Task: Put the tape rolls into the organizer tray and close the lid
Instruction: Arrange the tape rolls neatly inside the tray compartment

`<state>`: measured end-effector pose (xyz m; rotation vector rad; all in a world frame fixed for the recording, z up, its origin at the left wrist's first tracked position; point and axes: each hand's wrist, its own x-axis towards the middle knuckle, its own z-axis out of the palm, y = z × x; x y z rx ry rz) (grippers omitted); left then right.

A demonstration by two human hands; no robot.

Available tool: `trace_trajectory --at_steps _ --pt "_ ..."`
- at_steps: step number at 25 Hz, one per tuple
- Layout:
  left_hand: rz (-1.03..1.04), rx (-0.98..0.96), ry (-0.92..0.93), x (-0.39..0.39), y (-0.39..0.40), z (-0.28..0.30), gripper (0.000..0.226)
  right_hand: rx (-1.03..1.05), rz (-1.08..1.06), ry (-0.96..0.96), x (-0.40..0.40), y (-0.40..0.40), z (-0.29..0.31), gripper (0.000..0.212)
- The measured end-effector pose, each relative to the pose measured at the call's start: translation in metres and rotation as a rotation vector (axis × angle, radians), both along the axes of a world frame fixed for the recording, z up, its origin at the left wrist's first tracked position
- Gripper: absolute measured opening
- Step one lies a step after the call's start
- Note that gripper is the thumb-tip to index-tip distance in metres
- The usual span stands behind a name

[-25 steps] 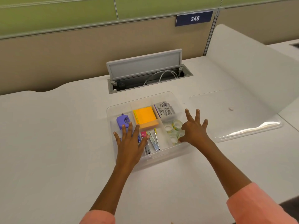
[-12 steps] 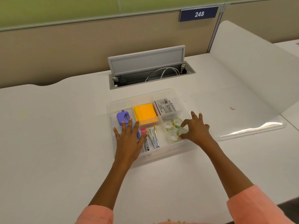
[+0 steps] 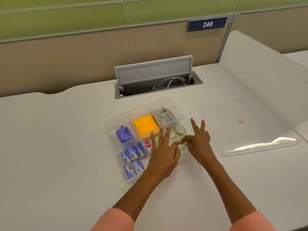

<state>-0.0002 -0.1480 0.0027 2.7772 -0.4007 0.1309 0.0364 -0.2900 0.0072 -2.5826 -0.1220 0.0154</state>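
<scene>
The clear organizer tray (image 3: pixel 116 117) lies open on the white desk. Clear tape rolls with green-yellow cores (image 3: pixel 180 130) sit in its right compartment. My right hand (image 3: pixel 199 142) hovers over that compartment, index finger and thumb pinched on the nearest tape roll (image 3: pixel 183 146), the other fingers spread upward. My left hand (image 3: pixel 164 154) lies flat over the middle front compartment, fingers apart, its thumb touching the same roll. The clear lid (image 3: pixel 246 130) rests flat on the desk to the right of the tray.
The tray also holds a purple tool (image 3: pixel 124 134), orange sticky notes (image 3: pixel 145 125), a grey box (image 3: pixel 164 116) and several blue boxes (image 3: pixel 133 157). An open cable hatch (image 3: pixel 155 80) sits behind the tray. A white curved divider (image 3: pixel 258 72) rises at the right.
My left hand has slid right from the left compartments to beside the tape rolls, uncovering the blue boxes. My right hand's index finger and thumb have closed on the nearest roll.
</scene>
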Motion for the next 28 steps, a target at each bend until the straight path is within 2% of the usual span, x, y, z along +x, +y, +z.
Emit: trace_trajectory --at_steps 5,8,10,15,28 --pt "0.032 0.076 0.117 0.016 -0.01 -0.003 0.044 0.064 -0.028 -0.066 0.001 0.001 -0.008 0.025" --pt "0.024 -0.072 0.212 0.016 -0.01 -0.002 0.042 0.144 -0.071 -0.067 -0.003 0.004 -0.012 0.026" --pt "0.023 -0.126 0.243 0.013 -0.007 -0.004 0.04 0.124 -0.063 -0.054 -0.006 0.004 -0.013 0.029" --pt "-0.018 -0.08 0.221 0.013 -0.003 -0.005 0.039 -0.022 0.014 -0.088 -0.013 0.002 -0.016 0.021" --pt "0.006 -0.115 0.225 0.01 -0.004 -0.007 0.038 0.043 -0.036 0.002 -0.017 0.002 -0.011 0.019"
